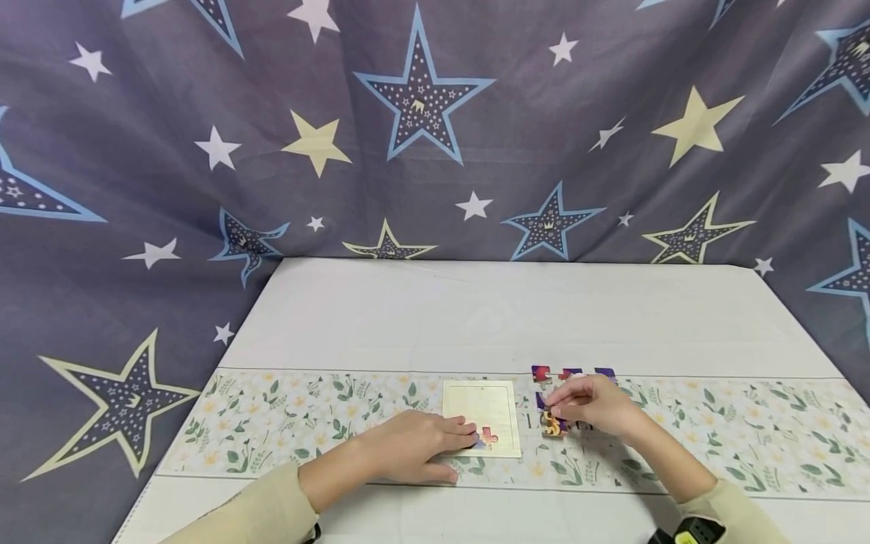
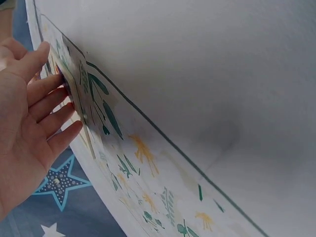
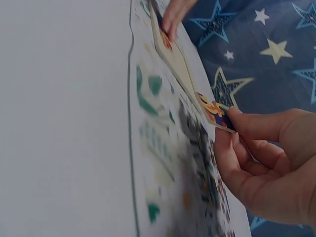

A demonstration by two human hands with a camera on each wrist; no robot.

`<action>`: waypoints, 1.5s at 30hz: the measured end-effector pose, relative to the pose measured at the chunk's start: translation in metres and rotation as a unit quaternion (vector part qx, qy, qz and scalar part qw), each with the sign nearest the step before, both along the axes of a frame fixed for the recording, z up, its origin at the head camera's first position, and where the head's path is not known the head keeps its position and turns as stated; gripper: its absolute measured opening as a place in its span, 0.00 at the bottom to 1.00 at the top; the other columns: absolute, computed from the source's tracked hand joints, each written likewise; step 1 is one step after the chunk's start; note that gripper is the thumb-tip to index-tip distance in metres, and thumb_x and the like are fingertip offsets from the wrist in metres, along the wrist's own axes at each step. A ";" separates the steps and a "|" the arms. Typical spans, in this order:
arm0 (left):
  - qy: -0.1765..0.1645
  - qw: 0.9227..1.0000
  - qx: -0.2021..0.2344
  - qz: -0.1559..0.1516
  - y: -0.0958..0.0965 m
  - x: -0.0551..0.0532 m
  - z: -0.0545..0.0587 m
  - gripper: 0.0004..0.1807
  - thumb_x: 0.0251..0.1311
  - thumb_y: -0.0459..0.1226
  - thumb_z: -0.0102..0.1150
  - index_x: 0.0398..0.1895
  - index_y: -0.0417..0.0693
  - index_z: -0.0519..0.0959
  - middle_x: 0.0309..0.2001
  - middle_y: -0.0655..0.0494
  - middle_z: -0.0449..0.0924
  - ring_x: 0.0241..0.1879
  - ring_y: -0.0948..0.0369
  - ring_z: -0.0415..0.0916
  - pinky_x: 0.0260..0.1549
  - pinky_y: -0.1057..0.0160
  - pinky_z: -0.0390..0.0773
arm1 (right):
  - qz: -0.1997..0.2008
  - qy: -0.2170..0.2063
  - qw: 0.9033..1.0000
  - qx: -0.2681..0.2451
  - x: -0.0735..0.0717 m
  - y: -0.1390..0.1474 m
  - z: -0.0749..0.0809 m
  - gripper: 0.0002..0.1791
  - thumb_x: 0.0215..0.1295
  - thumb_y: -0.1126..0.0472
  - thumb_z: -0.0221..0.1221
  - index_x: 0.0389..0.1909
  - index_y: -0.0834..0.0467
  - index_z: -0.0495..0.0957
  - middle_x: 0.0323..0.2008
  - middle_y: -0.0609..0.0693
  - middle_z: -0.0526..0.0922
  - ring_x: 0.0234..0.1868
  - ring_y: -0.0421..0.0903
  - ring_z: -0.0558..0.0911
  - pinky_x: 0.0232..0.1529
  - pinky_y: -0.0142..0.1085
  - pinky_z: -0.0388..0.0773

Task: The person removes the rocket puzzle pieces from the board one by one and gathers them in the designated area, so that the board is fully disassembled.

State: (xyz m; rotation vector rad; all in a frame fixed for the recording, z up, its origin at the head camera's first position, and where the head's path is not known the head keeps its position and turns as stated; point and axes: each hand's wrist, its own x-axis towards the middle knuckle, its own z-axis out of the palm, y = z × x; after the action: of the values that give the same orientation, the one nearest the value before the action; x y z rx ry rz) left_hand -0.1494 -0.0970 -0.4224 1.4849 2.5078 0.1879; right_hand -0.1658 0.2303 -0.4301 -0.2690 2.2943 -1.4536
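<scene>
My right hand (image 1: 594, 404) pinches a jigsaw puzzle piece (image 3: 212, 109) between thumb and fingers. The piece is purple with yellow-orange swirls, and it juts out toward the puzzle tray. On the left, the fingers of my left hand (image 1: 418, 446) lie extended over the near left corner of the pale, shallow puzzle tray (image 1: 482, 400). Beside those fingertips a reddish-orange and purple part of the puzzle (image 1: 488, 436) shows in the tray; the rest of it is hidden under the fingers. The left wrist view shows the left fingers nearly straight at the tray's edge.
Several loose puzzle pieces lie beyond and around the right hand, among them a red and purple one (image 1: 541, 373) and a purple one (image 1: 605, 372). A floral strip (image 1: 272, 423) crosses the white table (image 1: 408, 317). Behind hangs a star-patterned cloth (image 1: 496, 189).
</scene>
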 end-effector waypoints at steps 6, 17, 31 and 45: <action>0.010 1.000 0.007 -0.002 -0.001 0.000 -0.001 0.29 0.65 0.53 0.54 0.67 0.52 0.70 0.67 0.59 0.70 0.67 0.64 0.68 0.61 0.62 0.75 | -0.004 0.013 1.000 0.027 0.003 0.023 0.000 0.14 0.62 0.63 0.61 0.45 0.68 0.82 0.39 0.60 0.87 0.33 0.36 0.85 0.37 0.32 0.83; 0.068 0.997 0.018 -0.013 0.002 0.003 -0.005 0.26 0.64 0.44 0.59 0.65 0.50 0.73 0.64 0.56 0.74 0.65 0.63 0.71 0.57 0.64 0.78 | -0.007 0.024 0.996 0.084 0.014 0.070 0.001 0.16 0.62 0.60 0.63 0.44 0.68 0.82 0.37 0.60 0.87 0.30 0.33 0.82 0.32 0.31 0.83; 0.066 0.997 0.041 -0.016 0.002 -0.001 -0.009 0.23 0.66 0.46 0.56 0.62 0.51 0.75 0.63 0.59 0.76 0.64 0.62 0.72 0.61 0.62 0.75 | 0.003 0.217 0.963 0.162 0.022 0.088 -0.002 0.02 0.55 0.64 0.67 0.30 0.57 0.86 0.24 0.46 0.86 0.21 0.32 0.78 0.21 0.28 0.76; -0.055 0.994 0.078 0.056 0.001 -0.002 -0.006 0.23 0.67 0.45 0.55 0.63 0.49 0.74 0.65 0.55 0.73 0.68 0.59 0.68 0.67 0.58 0.69 | -0.006 0.227 0.958 0.176 0.016 0.079 0.008 0.04 0.55 0.65 0.67 0.32 0.55 0.86 0.29 0.48 0.88 0.25 0.30 0.81 0.26 0.27 0.80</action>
State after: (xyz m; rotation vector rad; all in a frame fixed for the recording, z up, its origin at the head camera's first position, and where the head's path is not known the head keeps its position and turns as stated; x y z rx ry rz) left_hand -0.1513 -0.0962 -0.4284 1.3471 2.5387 0.4812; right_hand -0.1503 0.3094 -0.4224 -0.5261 2.8709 -1.0337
